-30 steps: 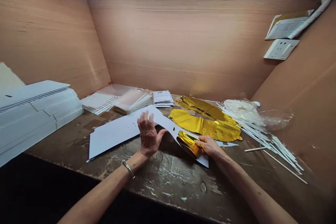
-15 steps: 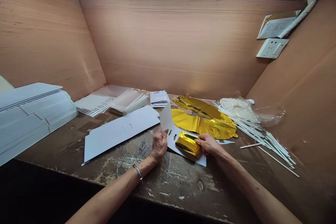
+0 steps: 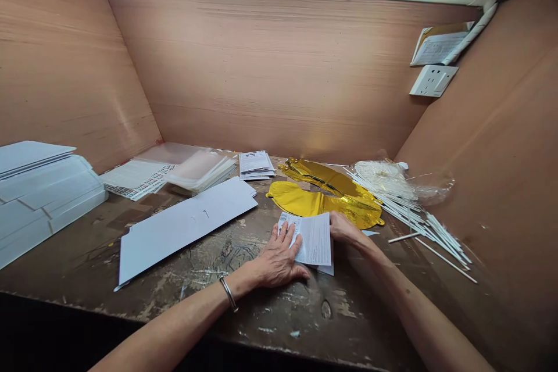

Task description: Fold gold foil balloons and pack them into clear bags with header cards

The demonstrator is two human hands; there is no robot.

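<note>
We are pressing the folded white printed paper card (image 3: 314,238) flat on the worn brown desk (image 3: 279,308) — our left hand (image 3: 279,260) spread on it, our right hand (image 3: 344,226) pinching its right edge, we think. The next move needs a firm, even push.

Worn bench (image 3: 279,308): large white card sheet (image 3: 183,224) left of centre; white board stack (image 3: 43,192) far left. Back row: label sheets (image 3: 131,177), clear bags (image 3: 200,170), leaflets (image 3: 255,164), gold foil balloons (image 3: 326,195). White sticks (image 3: 418,218) at right. Wall socket (image 3: 432,80) on right wall, papers (image 3: 438,46) just above it.
</note>
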